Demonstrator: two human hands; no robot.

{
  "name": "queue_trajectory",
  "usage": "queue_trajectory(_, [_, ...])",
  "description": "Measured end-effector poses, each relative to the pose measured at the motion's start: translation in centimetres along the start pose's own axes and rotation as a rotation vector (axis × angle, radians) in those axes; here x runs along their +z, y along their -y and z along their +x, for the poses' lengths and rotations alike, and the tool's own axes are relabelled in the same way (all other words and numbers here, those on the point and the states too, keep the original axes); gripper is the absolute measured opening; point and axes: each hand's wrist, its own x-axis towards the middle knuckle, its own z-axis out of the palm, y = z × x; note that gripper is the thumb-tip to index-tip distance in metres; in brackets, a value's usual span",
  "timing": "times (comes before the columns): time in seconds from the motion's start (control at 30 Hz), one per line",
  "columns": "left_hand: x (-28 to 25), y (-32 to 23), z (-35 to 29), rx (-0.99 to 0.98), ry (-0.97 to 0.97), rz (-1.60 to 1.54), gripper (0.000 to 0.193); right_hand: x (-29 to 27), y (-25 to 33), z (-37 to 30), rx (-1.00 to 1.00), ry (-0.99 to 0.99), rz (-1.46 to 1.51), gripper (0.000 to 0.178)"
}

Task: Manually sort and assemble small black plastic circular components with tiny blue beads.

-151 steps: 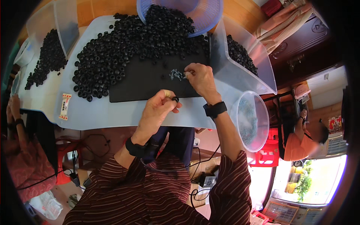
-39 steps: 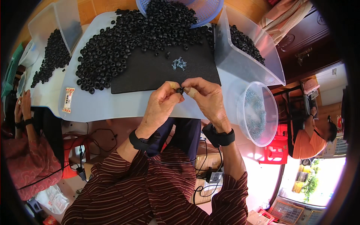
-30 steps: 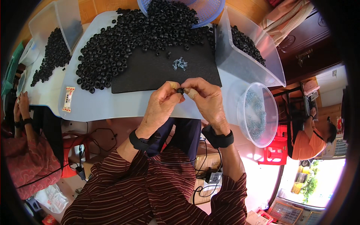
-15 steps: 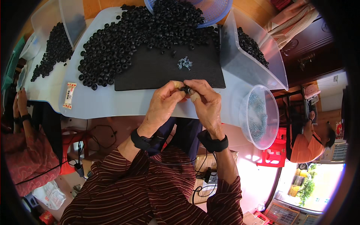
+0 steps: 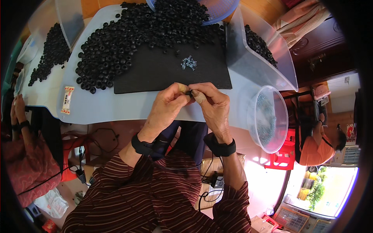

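Observation:
Between the fingertips of both hands is a small black round part [image 5: 189, 93], mostly covered by the fingers. My left hand [image 5: 166, 106] pinches it from the left, and my right hand [image 5: 213, 108] closes on it from the right, with tape on the right thumb. Both hands are just off the front edge of a black mat [image 5: 155, 72]. On the mat lies a small pile of tiny silvery pieces [image 5: 189, 63]. Behind and left of it spreads a big heap of black round parts with holes [image 5: 105, 54].
Clear bins [image 5: 268, 73] with black parts stand right and far left. A clear tub [image 5: 268, 120] of tiny pieces sits at the right edge, a blue basket [image 5: 221, 11] behind. A wrapped snack [image 5: 67, 100] lies left. Other people sit at both sides.
The table and its things sit slightly further left and up in the picture. Both hands stay together; the black part between the fingers has turned a little and shows less.

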Motion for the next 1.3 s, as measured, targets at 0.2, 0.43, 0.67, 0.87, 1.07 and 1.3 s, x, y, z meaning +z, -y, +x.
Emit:
queue_trajectory(0.2, [0.1, -0.3, 0.1, -0.025, 0.02, -0.078, 0.013, 0.1, 0.4, 0.2, 0.062, -0.037, 0.045, 0.019])
queue_trajectory(0.43, [0.0, -0.3, 0.1, -0.031, 0.017, -0.006, 0.014, -0.3, 0.6, 0.2, -0.035, 0.014, -0.067, 0.023])
queue_trajectory(0.67, [-0.3, 0.0, 0.1, -0.017, 0.029, 0.001, 0.015, 0.3, 0.1, -0.2, 0.002, -0.039, -0.035, 0.023])
queue_trajectory(0.87, [-0.1, -0.5, 0.0, -0.061, -0.006, -0.074, 0.017, -0.1, 0.0, -0.6, -0.041, 0.0, -0.097, 0.033])
queue_trajectory(1.07, [-0.2, -0.5, 0.2, -0.137, -0.02, -0.128, 0.013, 0.8, 0.5, -1.2, -0.088, -0.028, -0.233, 0.042])
queue_trajectory(1.3, [0.4, -0.3, 0.2, -0.074, -0.057, -0.029, 0.012, 2.8, -0.5, -1.4, -0.197, -0.25, -0.486, 0.038])
